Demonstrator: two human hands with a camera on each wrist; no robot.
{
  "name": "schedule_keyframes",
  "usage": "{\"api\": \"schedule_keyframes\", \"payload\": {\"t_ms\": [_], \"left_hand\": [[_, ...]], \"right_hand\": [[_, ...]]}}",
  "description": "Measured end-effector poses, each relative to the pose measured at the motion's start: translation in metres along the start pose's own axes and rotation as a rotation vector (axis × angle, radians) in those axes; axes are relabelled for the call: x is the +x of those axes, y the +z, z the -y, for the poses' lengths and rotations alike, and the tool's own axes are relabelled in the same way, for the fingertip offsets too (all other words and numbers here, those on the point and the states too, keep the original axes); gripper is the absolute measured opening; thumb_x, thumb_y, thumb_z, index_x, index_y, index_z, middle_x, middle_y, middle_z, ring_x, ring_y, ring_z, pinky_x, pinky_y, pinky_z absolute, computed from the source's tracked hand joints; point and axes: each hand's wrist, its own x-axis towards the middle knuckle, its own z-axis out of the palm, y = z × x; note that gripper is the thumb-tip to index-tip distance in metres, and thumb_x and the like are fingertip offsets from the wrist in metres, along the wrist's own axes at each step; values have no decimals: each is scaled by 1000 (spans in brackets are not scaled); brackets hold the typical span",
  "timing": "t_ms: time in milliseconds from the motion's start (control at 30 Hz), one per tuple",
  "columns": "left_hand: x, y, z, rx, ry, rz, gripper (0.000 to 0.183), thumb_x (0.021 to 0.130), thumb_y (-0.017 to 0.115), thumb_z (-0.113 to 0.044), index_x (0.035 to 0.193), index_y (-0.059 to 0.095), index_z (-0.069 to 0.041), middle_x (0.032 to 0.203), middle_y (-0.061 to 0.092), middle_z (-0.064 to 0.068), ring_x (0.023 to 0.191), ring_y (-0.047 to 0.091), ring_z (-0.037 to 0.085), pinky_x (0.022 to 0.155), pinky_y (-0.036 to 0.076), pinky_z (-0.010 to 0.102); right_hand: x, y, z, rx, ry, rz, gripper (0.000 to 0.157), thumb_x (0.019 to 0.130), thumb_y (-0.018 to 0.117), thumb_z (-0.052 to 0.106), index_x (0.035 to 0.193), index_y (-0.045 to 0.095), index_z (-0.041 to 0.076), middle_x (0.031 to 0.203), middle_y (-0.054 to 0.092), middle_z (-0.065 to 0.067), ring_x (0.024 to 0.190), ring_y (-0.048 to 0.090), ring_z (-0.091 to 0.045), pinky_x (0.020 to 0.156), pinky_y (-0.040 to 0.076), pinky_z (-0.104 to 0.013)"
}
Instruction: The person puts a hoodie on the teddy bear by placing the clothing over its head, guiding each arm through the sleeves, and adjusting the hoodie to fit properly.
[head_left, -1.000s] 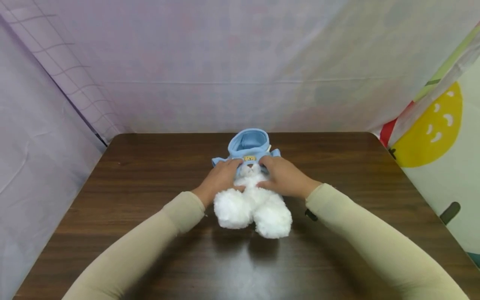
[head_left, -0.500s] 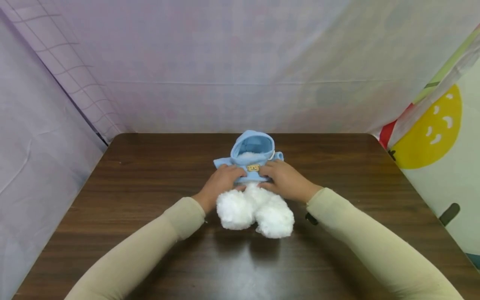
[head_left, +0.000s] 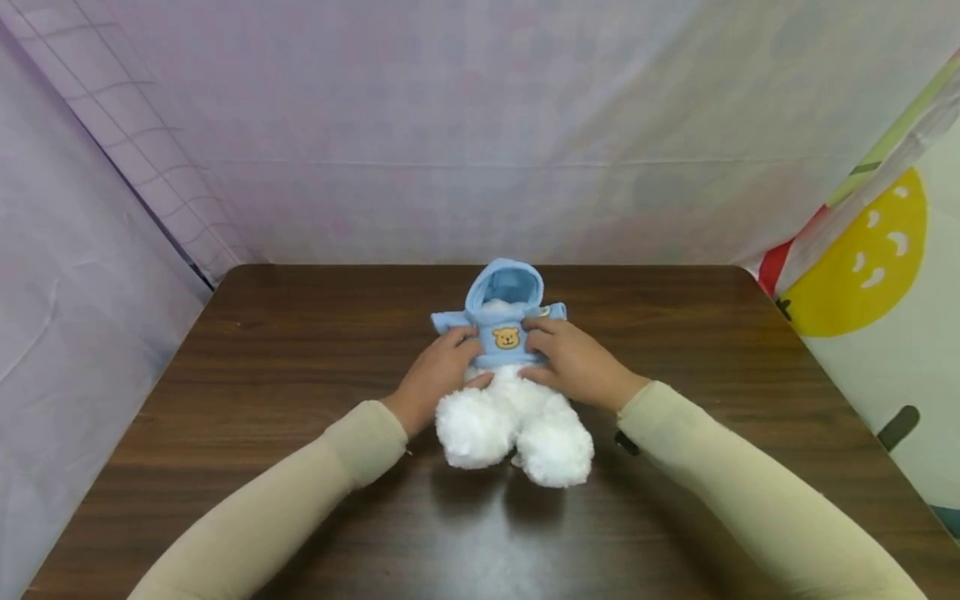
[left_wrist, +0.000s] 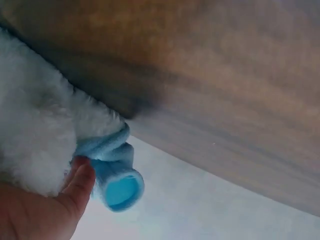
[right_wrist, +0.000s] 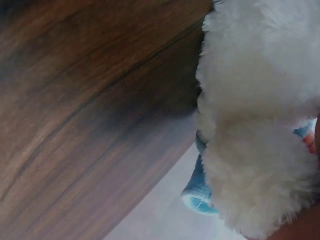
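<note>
A white plush toy (head_left: 480, 425) lies on its back on the table, its fluffy legs pointing toward me. Over its upper body is a light blue hoodie (head_left: 507, 357) with a bear-face patch. A bit of white fur shows inside the raised hood; the face is hidden. My left hand (head_left: 442, 367) grips the hoodie's left side near the hem, thumb by the white fur. On the opposite side my right hand (head_left: 577, 360) holds it in the same way. The left wrist view shows an empty blue sleeve (left_wrist: 122, 192) beyond the fingers; the right wrist view is mostly white fur (right_wrist: 255, 95).
The brown wooden table (head_left: 300, 350) has its far edge just behind the hood. A pale curtain (head_left: 420, 125) hangs behind it. More cloth hangs at both sides, with a yellow printed shape (head_left: 862, 267) on the right.
The hoodie has come down over the plush toy's head, covering its nose, and its hem now lies at the lower torso. The bear patch is uncovered. Both hands stay at the toy's sides.
</note>
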Motion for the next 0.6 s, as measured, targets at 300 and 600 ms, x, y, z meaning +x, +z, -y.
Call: {"api": "schedule_keyframes", "payload": {"t_ms": [300,600], "left_hand": [[6,0,3,81,-33,126,23,97,65,-27,99,58,-4,87,62,8,81,61,25,75,50,39],[3,-4,0,64,-132,138,44,98,62,-38,127,61,-4,118,61,14,106,60,29,90,50,42]], "right_hand": [[1,5,1,-23,25,21,30,91,74,35,81,54,14,71,46,4,69,42,-16,65,38,-34],[-3,-1,-6,66,78,17,32,90,74,37,105,64,10,97,63,-2,80,58,-14,72,49,-36]]}}
